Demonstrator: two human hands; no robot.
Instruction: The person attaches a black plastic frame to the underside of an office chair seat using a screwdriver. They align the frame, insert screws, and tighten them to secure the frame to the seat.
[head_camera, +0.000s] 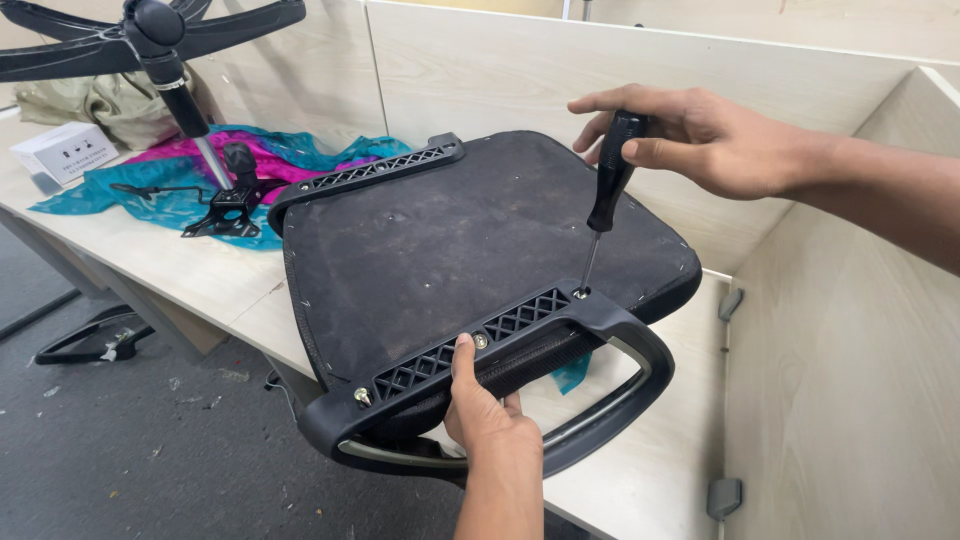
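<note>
Left hand (487, 415) fingers clamp armrest (500, 370), steadying upturned seat (450, 240) on worktop (190, 270); right hand (700, 135) fingers wrap screwdriver (610, 175), tip upright in 1 screw (580, 294).

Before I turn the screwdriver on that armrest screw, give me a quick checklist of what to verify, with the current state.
1. Screwdriver tip on the end screw of the armrest bracket: ok.
2. Right hand grips the handle: ok.
3. Left hand steadies the armrest, thumb on the bracket: ok.
4. Tip fully seated in the screw head: cannot tell.
5. Upturned seat wholly on the desk: not ok, the near edge overhangs.
6. Other two bracket screws tight: cannot tell.
</note>
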